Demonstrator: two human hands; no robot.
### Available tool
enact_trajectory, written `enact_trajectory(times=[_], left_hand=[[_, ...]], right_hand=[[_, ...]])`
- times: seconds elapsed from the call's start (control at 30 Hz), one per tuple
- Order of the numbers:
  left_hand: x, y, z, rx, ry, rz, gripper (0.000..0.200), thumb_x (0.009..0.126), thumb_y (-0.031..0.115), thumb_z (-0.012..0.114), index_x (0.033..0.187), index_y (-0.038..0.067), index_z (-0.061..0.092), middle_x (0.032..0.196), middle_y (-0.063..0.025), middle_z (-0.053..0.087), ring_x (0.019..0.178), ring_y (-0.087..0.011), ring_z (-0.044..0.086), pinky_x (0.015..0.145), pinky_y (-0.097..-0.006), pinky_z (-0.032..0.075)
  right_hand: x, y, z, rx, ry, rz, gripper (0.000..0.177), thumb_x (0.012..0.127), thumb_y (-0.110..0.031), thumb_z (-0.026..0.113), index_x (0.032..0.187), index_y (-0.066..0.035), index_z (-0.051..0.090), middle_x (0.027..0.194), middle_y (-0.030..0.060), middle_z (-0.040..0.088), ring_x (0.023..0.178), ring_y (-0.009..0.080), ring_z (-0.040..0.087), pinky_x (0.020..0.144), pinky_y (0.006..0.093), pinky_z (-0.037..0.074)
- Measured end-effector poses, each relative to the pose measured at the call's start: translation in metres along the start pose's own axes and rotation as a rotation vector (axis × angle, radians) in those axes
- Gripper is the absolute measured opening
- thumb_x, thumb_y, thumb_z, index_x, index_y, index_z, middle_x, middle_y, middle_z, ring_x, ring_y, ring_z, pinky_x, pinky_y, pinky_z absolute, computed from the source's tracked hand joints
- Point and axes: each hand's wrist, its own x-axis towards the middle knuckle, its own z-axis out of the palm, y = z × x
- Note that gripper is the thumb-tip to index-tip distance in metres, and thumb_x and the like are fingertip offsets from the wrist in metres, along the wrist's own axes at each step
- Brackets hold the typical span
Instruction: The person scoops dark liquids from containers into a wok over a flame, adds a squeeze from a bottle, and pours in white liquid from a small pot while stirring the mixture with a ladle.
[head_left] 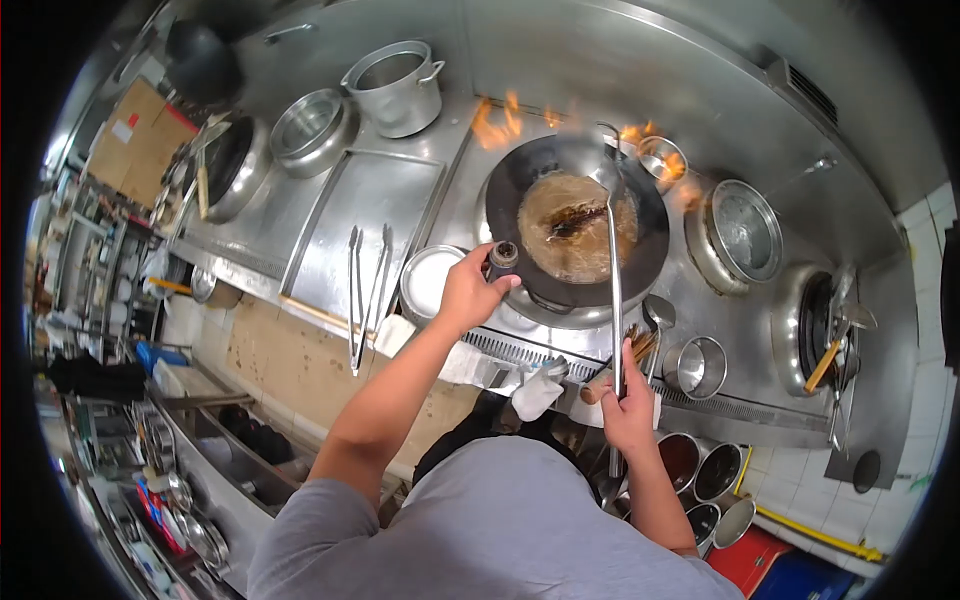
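My left hand (472, 290) is closed around a small dark bottle (503, 262) at the wok's near left rim, its round mouth facing up toward me. In the black wok (645, 250) lies a brown liquid (560, 255) with a darker patch in its middle. My right hand (630, 410) grips the long metal handle of a ladle (613, 250), whose head is over the far right part of the wok. Beside that hand, a bamboo wok brush (640, 345) lies at the stove's front edge, partly hidden.
Flames (495, 125) rise behind the wok. A white bowl (430, 280) and metal tongs (368, 285) lie to the left, with a tall pot (395, 90) farther back. On the right are a small metal pot (697, 367), a spatula (658, 312) and a metal basin (745, 230).
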Motion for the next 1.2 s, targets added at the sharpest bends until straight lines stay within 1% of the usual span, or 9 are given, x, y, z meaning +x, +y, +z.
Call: enact_trajectory(times=[0.07,0.13,0.2,0.27,0.3,0.4,0.53,0.8,1.2], left_hand=[[-0.015,-0.005,-0.001,-0.18,0.027,-0.055,0.059,0.082,0.011,0.091,0.134,0.001,0.067,0.113,-0.0135,0.079,0.105,-0.0241,0.076,0.096,-0.0365,0.057],[-0.033,-0.009,-0.009,-0.209,0.091,-0.073,0.057,0.083,0.01,0.089,0.134,0.001,0.067,0.115,-0.0121,0.079,0.107,-0.0234,0.075,0.097,-0.0369,0.057],[-0.05,-0.016,-0.025,-0.228,0.154,-0.092,0.058,0.082,0.01,0.09,0.135,0.002,0.067,0.117,-0.0124,0.078,0.109,-0.0237,0.075,0.099,-0.0373,0.057],[-0.067,-0.025,-0.048,-0.264,0.236,-0.109,0.058,0.083,0.012,0.09,0.135,0.002,0.066,0.118,-0.0123,0.078,0.11,-0.0236,0.074,0.101,-0.0373,0.056],[-0.078,-0.032,-0.061,-0.284,0.292,-0.097,0.058,0.083,0.012,0.09,0.135,0.002,0.066,0.117,-0.0122,0.078,0.11,-0.0234,0.074,0.1,-0.0372,0.056],[-0.112,-0.055,-0.111,-0.365,0.436,-0.134,0.056,0.085,0.014,0.089,0.134,0.001,0.067,0.115,-0.0115,0.078,0.107,-0.0221,0.074,0.096,-0.0363,0.057],[-0.169,-0.087,-0.201,-0.231,0.641,-0.208,0.052,0.084,0.012,0.087,0.131,0.003,0.068,0.112,-0.0117,0.078,0.104,-0.0213,0.074,0.094,-0.0366,0.057],[-0.304,-0.15,-0.372,-0.125,0.934,-0.267,0.055,0.084,0.012,0.089,0.133,0.001,0.066,0.115,-0.0121,0.078,0.108,-0.0231,0.074,0.098,-0.0356,0.057],[-0.422,-0.188,-0.505,-0.114,1.296,-0.437,0.049,0.086,0.01,0.087,0.13,0.001,0.066,0.114,-0.0106,0.078,0.108,-0.0196,0.074,0.096,-0.035,0.06]], right_hand=[[0.006,0.023,0.0,-0.069,-0.038,0.006,0.077,0.09,0.006,0.056,0.165,0.0,0.04,0.117,0.0068,0.068,0.097,0.016,0.066,0.093,0.0295,0.053],[0.016,0.044,0.002,-0.082,-0.043,-0.089,0.077,0.09,0.006,0.062,0.164,0.002,0.04,0.097,0.0095,0.065,0.085,0.0174,0.063,0.084,0.0284,0.053],[0.01,0.049,0.02,-0.004,-0.074,-0.139,0.082,0.089,0.009,0.061,0.167,-0.004,0.038,0.098,0.008,0.065,0.075,0.0156,0.062,0.072,0.0287,0.054],[0.005,0.029,0.036,0.633,-0.075,0.325,0.087,0.088,0.009,0.055,0.17,-0.009,0.032,0.1,0.0072,0.064,0.06,0.0167,0.06,0.055,0.0323,0.054],[0.007,0.017,0.047,0.869,-0.06,0.365,0.092,0.086,0.008,0.056,0.171,-0.015,0.027,0.091,0.0066,0.06,0.047,0.0133,0.048,0.039,0.0299,0.041],[0.024,-0.023,0.055,1.389,-0.439,0.449,0.084,0.091,-0.002,0.058,0.168,-0.014,0.03,0.086,0.0084,0.057,0.047,0.0128,0.048,0.038,0.0278,0.041],[0.031,-0.077,0.108,1.588,-0.879,0.674,0.084,0.093,-0.002,0.054,0.17,-0.013,0.025,0.084,0.0117,0.052,0.046,0.0137,0.046,0.039,0.0308,0.042],[0.0,-0.213,0.298,1.44,-1.482,0.922,0.086,0.095,-0.002,0.058,0.171,-0.01,0.019,0.089,0.0128,0.054,0.046,0.0127,0.046,0.041,0.0302,0.044],[-0.01,-0.333,0.449,1.16,-1.781,1.098,0.084,0.092,0.003,0.061,0.168,-0.007,0.025,0.09,0.0157,0.056,0.048,0.0139,0.047,0.041,0.0305,0.045]])
